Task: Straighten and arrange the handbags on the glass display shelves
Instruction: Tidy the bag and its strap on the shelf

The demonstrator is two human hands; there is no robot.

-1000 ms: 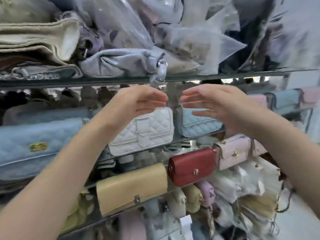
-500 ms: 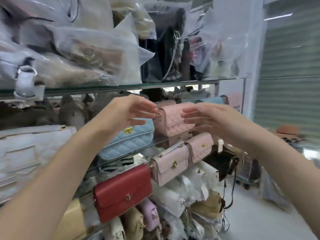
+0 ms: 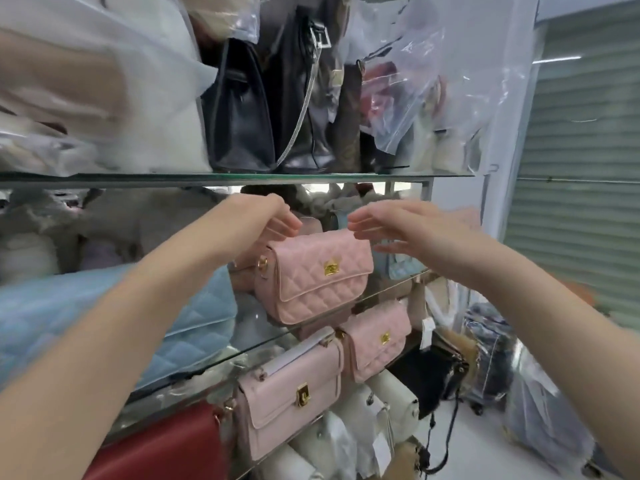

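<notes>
A pink quilted handbag (image 3: 311, 282) with a gold clasp stands upright on the middle glass shelf (image 3: 249, 348). My left hand (image 3: 266, 216) reaches over its top left corner with the fingers loosely curled down, touching or just above the bag. My right hand (image 3: 398, 226) comes in from the right with its fingers straight. Their tips sit at the bag's top right edge. Left of the pink bag lies a light blue quilted bag (image 3: 104, 317), partly behind my left forearm.
The upper glass shelf (image 3: 242, 176) carries black bags (image 3: 249, 109) and plastic-wrapped bags. Below stand a smaller pink quilted bag (image 3: 377, 341), a pale pink flap bag (image 3: 291, 393) and a red bag (image 3: 166, 445). A roller shutter (image 3: 581, 168) closes the right side.
The view has swung right along the shelves, past the white and blue bags. Both hands have closed in on the pink quilted bag's top.
</notes>
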